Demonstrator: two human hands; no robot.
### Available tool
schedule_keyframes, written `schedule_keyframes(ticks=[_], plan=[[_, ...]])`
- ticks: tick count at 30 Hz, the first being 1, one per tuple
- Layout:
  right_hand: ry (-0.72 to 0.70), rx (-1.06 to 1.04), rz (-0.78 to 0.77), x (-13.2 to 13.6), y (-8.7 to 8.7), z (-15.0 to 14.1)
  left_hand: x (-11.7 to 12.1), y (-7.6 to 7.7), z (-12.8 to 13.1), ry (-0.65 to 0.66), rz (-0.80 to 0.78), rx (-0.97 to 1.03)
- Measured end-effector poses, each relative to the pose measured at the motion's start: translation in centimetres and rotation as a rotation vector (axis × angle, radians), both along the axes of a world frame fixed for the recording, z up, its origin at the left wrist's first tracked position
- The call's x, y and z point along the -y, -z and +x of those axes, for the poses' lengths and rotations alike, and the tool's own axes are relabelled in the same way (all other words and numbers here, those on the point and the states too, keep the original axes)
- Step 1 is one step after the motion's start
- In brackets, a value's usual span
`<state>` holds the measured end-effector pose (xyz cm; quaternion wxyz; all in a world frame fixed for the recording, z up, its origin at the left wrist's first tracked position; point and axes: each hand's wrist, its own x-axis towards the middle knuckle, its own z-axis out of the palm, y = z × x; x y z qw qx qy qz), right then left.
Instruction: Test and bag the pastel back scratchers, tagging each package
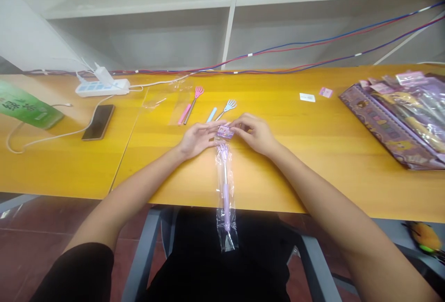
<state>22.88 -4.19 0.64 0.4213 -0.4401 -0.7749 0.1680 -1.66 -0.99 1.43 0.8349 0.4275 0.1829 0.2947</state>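
Observation:
A purple back scratcher [226, 195] lies in a clear plastic sleeve [228, 243], its claw end pointing away from me and its handle end past the table's front edge. At the sleeve's top is a small purple printed card [225, 131]. My left hand [199, 139] holds the sleeve's top by the card, with fingers fairly straight on either side. Thumb and forefinger of my right hand [255, 132] pinch the card's right edge. Just beyond my hands are a blue back scratcher [230, 106] with its blue handle piece [211, 115], and a pink back scratcher [198, 92].
On the right stands a purple printed box [378, 130] full of wrapped items. A white label [307, 98] and a pink card [326, 92] lie near it. Leftward are a phone [98, 122], a power strip [102, 87] and a green packet [29, 107].

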Motion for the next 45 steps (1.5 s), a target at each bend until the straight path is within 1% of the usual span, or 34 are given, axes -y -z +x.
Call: schedule_keyframes(ticks=[6,18,26,30,33,37,40,43,45], plan=[[-0.004,0.013,0.004,0.1,-0.3,0.1,0.0,0.0,0.1,-0.013,-0.005,0.004],[-0.016,-0.039,-0.060,0.3,-0.7,0.0,0.3,-0.2,-0.1,-0.011,-0.002,0.037],[-0.101,-0.020,-0.058,0.4,-0.7,-0.1,0.7,-0.4,-0.1,-0.013,0.022,0.052],[-0.132,-0.026,-0.079,0.5,-0.9,0.1,0.9,-0.7,0.0,-0.040,0.035,0.055],[-0.153,-0.045,-0.124,0.6,-1.0,0.1,1.1,-0.6,0.1,-0.090,0.081,0.007],[-0.168,-0.045,-0.147,0.7,-0.6,-0.4,1.0,0.0,0.3,-0.185,0.251,-0.121],[-0.151,-0.135,-0.196,0.8,0.0,-1.1,0.9,0.3,0.4,-0.219,0.357,-0.155],[-0.140,-0.252,-0.230,0.8,0.3,-1.5,0.9,0.4,0.3,-0.237,0.375,-0.186],[-0.133,-0.217,-0.190,0.9,0.3,-1.6,0.9,0.6,0.3,-0.224,0.374,-0.243]])
